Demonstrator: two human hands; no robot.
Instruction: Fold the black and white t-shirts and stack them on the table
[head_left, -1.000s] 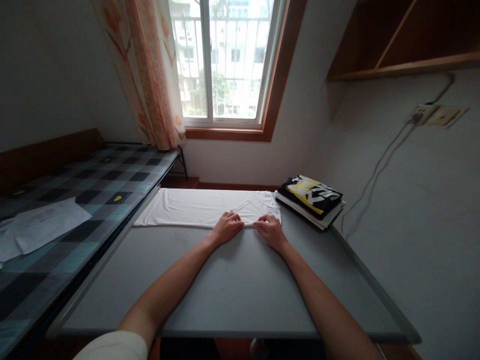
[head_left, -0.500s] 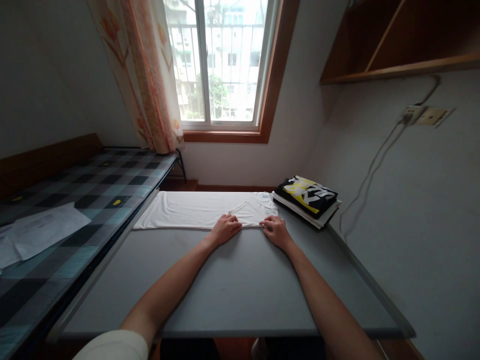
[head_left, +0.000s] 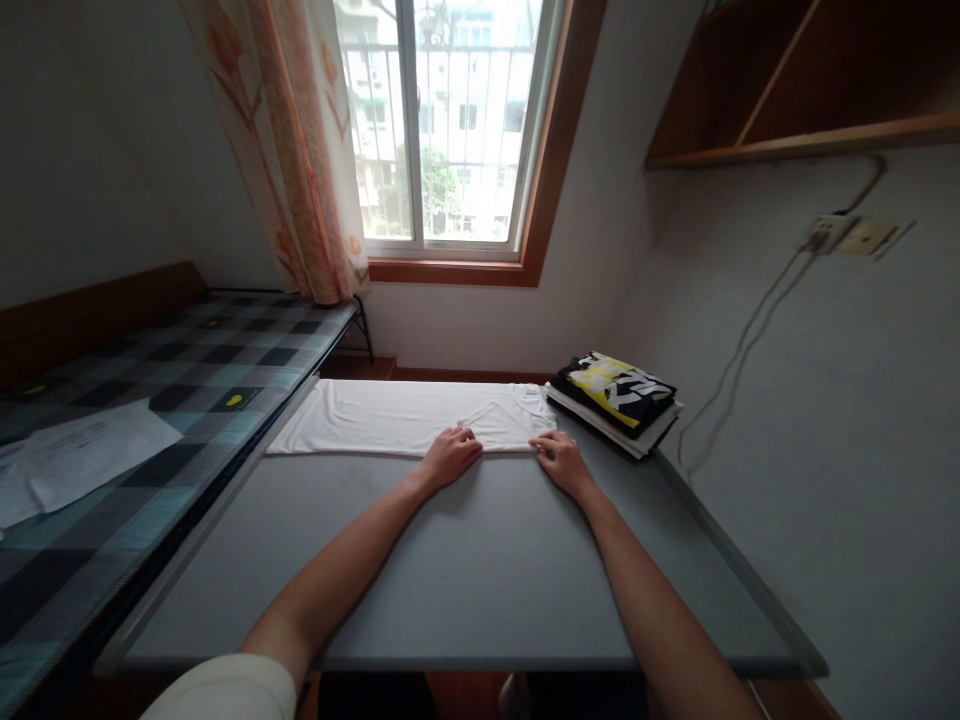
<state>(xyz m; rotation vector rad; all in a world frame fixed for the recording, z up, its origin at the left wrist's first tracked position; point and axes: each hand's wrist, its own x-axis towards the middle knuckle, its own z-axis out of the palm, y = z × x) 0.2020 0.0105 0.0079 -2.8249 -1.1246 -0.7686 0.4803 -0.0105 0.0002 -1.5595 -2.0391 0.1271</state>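
Note:
A white T-shirt (head_left: 375, 418), folded into a long strip, lies across the far part of the grey table (head_left: 465, 570). My left hand (head_left: 450, 456) rests flat on its near edge, fingers stretched out over the cloth. My right hand (head_left: 561, 458) sits at the shirt's right end near the collar, fingers spread and touching the hem. Neither hand grips the cloth.
A stack of folded clothes (head_left: 613, 397) with a black, yellow and white print on top lies at the table's far right corner. A bed with a checked cover (head_left: 150, 380) and papers (head_left: 75, 455) runs along the left. A cable (head_left: 742, 350) hangs down the right wall.
My right hand has slid to the right along the shirt's near edge toward its end. My left hand has stayed in place.

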